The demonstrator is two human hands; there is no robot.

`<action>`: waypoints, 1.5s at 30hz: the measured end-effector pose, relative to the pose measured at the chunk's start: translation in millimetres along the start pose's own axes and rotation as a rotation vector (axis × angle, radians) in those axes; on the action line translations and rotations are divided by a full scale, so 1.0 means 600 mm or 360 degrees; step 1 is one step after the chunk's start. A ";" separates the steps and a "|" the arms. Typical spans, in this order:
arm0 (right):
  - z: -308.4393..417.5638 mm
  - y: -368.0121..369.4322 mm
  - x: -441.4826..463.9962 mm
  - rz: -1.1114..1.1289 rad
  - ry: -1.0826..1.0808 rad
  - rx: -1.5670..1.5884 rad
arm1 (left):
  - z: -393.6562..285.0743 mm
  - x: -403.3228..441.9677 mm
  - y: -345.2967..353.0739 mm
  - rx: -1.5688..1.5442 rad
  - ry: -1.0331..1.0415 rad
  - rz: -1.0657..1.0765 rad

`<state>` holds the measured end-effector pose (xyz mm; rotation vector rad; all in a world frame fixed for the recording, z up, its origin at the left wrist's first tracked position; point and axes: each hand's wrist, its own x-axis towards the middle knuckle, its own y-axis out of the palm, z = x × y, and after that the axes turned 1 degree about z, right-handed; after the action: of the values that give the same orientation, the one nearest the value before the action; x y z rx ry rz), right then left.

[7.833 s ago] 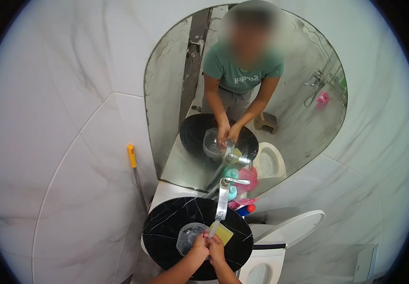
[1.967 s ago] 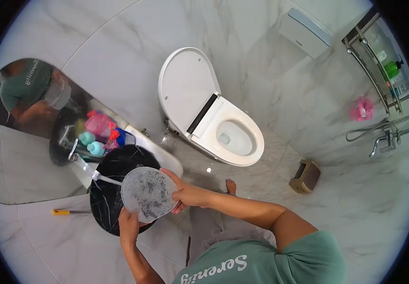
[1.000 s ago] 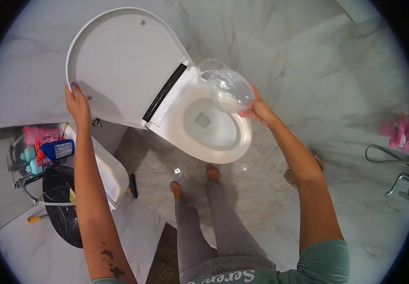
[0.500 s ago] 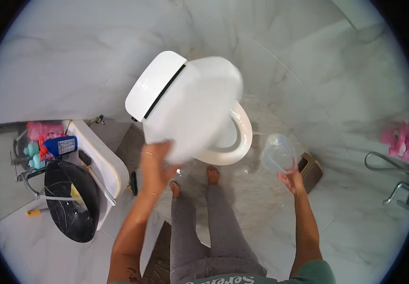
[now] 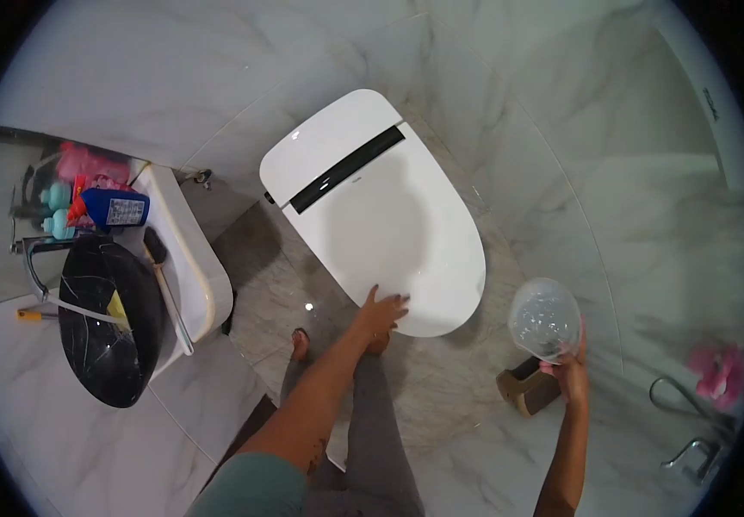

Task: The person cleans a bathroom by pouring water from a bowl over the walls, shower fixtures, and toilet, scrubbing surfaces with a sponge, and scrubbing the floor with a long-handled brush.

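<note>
The white toilet lid (image 5: 441, 250) lies closed over the bowl. Spread fingers of my left hand (image 5: 379, 314) rest at the lid's front left edge, with nothing held. Out to the right, my right hand (image 5: 568, 366) grips a clear plastic bowl (image 5: 544, 314) by its lower rim. The inside of the bowl shows wet, shiny spots; whether any water stands in it I cannot tell.
At the left, a black basin (image 5: 105, 345) under a running tap (image 5: 32, 258) holds a yellow sponge (image 5: 116, 308). Beside it are a brush (image 5: 165, 289) and a blue bottle (image 5: 122, 209). A brown stool (image 5: 529, 388) stands below the clear bowl; a shower tap (image 5: 695, 457) is at the right.
The toilet lid has swung down from raised to closed. My left hand came down with it and is now spread at its front. My right hand has carried the clear bowl from over the toilet to the right.
</note>
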<state>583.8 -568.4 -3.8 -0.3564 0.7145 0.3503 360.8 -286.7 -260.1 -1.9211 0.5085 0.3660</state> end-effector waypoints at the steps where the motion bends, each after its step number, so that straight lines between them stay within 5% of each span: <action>1: -0.007 0.018 0.028 0.0109 -0.0013 -0.0016 | 0.023 0.010 -0.022 0.0034 -0.0091 -0.0134; 4: -0.017 0.123 0.109 0.0318 -0.0079 0.0026 | 0.093 0.040 -0.100 0.0177 -0.0245 -0.0370; 10: 0.052 0.380 0.231 0.0584 -0.0207 -0.0069 | 0.275 0.141 -0.152 0.0125 -0.1155 -0.1007; 13: 0.123 0.480 0.273 0.0410 -0.0697 -0.0549 | 0.361 0.129 -0.198 0.0281 -0.1418 -0.0775; 15: 0.154 0.524 0.330 0.0150 -0.1262 -0.0859 | 0.378 0.106 -0.220 -0.0427 -0.1704 -0.1003; 16: 0.163 0.537 0.355 -0.0092 -0.1626 -0.1059 | 0.377 0.094 -0.214 -0.0404 -0.1666 -0.0959; 25: 0.241 0.584 0.286 0.0032 -0.1862 -0.1908 | 0.243 0.017 -0.073 -0.0267 -0.1436 -0.1125; 29: 0.202 0.624 0.250 0.0253 -0.2068 -0.1558 | 0.180 -0.025 -0.053 -0.0554 -0.1395 -0.1048; 32: 0.198 0.664 0.171 -0.0063 -0.1915 -0.1226 | 0.135 -0.081 -0.037 -0.0943 -0.1452 -0.1024; 34: 0.201 0.692 0.098 0.0311 -0.1174 -0.0606 | 0.111 -0.128 -0.023 -0.1235 -0.1499 -0.1050; 35: 0.207 0.702 0.055 0.0334 -0.1199 -0.0595 | 0.098 -0.161 -0.021 -0.1435 -0.1498 -0.1024; 37: 0.221 0.717 -0.043 0.1015 -0.0631 -0.0104 | 0.071 -0.234 -0.021 -0.1528 -0.1249 -0.1315; 41: 0.227 0.764 -0.238 0.1383 -0.0878 0.0057 | -0.001 -0.460 -0.154 -0.1934 -0.0866 -0.1080; 43: 0.226 0.794 -0.309 0.1146 -0.1364 -0.0309 | -0.032 -0.584 -0.232 -0.2193 -0.0666 -0.1268; 45: 0.256 0.801 -0.366 0.1069 -0.1602 -0.0641 | -0.050 -0.712 -0.289 -0.2258 -0.0852 -0.1547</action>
<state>311.5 -119.4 160.4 -0.2587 -0.2690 1.2131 80.7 -177.7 90.8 -2.8700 -1.3870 0.6162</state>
